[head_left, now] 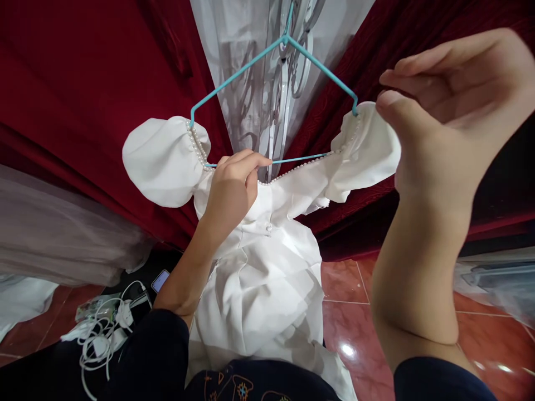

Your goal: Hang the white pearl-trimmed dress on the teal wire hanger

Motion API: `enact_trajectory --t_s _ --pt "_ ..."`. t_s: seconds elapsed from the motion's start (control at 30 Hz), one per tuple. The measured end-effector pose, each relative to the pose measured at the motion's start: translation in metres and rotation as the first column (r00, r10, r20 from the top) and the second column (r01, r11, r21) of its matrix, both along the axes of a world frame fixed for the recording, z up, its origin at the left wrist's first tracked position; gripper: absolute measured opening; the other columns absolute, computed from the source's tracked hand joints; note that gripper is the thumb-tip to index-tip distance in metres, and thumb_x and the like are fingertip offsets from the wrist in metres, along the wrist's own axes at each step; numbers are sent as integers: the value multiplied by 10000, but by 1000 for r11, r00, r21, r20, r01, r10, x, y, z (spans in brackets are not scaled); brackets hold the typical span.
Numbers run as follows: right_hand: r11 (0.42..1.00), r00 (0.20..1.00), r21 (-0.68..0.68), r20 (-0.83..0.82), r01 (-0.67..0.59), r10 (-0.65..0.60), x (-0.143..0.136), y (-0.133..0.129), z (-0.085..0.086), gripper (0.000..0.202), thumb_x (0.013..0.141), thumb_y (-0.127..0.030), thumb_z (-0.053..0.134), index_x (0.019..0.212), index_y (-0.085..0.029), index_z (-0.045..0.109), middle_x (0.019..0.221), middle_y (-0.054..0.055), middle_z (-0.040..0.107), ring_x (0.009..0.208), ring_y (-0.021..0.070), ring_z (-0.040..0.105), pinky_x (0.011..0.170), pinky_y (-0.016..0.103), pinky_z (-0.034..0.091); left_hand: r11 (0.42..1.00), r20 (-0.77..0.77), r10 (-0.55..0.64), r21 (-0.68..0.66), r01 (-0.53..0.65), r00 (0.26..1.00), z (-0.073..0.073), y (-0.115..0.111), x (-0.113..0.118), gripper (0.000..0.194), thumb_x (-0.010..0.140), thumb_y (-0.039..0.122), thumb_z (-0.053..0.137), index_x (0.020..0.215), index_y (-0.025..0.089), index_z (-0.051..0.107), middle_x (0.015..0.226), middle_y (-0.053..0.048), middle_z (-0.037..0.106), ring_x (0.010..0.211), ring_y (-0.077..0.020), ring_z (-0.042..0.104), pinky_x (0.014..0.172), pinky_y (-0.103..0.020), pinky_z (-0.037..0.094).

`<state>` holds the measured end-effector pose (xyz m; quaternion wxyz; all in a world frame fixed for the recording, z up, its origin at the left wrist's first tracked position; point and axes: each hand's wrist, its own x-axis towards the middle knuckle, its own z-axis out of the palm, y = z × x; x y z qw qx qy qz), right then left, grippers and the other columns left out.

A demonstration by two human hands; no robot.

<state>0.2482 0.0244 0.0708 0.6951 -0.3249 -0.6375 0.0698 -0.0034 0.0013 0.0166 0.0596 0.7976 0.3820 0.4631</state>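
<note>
A white dress (259, 289) with puffed sleeves and a pearl-trimmed neckline hangs from a light blue hanger (238, 74). My left hand (236, 181) is closed at the front of the neckline, where the hanger's lower bar runs; its fingertips pinch the dress edge, and the palm is out of sight. My right hand (455, 94) is raised at the right, in front of the puffed sleeve (371, 150) on that side. Its thumb and fingertips come together in a pinch. Anything thin between them is too small to make out.
Dark red curtains (104, 83) hang on both sides, with a grey metal frame (281, 100) and pale cloth behind the hanger. At lower left lie tangled white cables (100, 340) and a phone (160, 280). Red tiles (346, 328) cover the floor.
</note>
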Motion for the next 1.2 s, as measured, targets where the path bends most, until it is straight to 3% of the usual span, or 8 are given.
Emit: enact_trajectory --t_s 0.13,0.23,0.4,0.57,0.73,0.93,1.03,1.2 --pt "998 972 -52 231 -25 36 -28 -18 -36 100 932 -234 679 1030 -212 685 1018 65 710 960 185 693 862 368 570 1000 7 -1 28 0 1000 -2 3 0 333 935 -11 510 1018 231 723 939 1 732 866 -193 678 850 -365 455" --pt "997 822 -52 570 56 -16 -50 -18 -71 218 963 -310 634 1168 -242 662 1085 63 725 1005 221 674 908 425 521 998 -12 10 59 -10 1000 -6 2 2 290 966 24 523 1037 222 723 964 -11 752 895 -204 690 867 -373 480" --pt "980 876 126 440 156 -196 -65 -14 -96 250 971 -211 565 1195 -263 663 1066 46 725 1002 208 673 917 416 465 958 148 -16 285 -27 989 -16 -4 -5 246 1062 143 508 1080 264 721 1159 -17 757 1155 -214 704 1121 -459 499" --pt "977 902 116 378 176 -208 -71 -15 -95 293 962 -190 537 1166 -305 714 1032 35 719 969 207 674 918 437 464 779 394 247 462 -423 885 -7 6 -39 366 901 181 799 1248 273 731 1359 -57 636 1361 -300 531 1241 -555 402" --pt "977 894 136 398 166 -207 -68 -13 -96 339 938 -149 556 1184 -307 727 1027 35 709 950 196 662 882 418 453 900 302 175 337 -276 937 7 43 -82 154 1041 233 670 1177 198 731 1166 27 728 1162 -192 659 1082 -437 534" --pt "984 899 142 410 106 -156 -61 -9 -93 379 929 -102 556 1200 -304 727 1035 31 696 950 187 652 878 410 460 867 467 353 162 -471 811 22 52 -122 173 1016 255 679 963 120 775 920 -2 769 950 -200 727 913 -436 534" --pt "987 910 133 391 93 -139 -63 -8 -93 394 929 -108 561 1211 -331 722 1032 19 690 962 187 658 890 419 473 861 450 424 68 -504 786 8 40 -137 116 926 152 688 935 120 799 853 1 781 856 -170 737 813 -380 568" --pt "993 939 98 328 73 -101 -67 -9 -96 403 933 -97 548 1190 -346 732 1031 16 688 1005 193 671 896 423 505 951 138 260 -206 -229 956 -27 11 -121 182 840 89 658 911 148 814 869 -5 812 787 -158 759 705 -290 596"
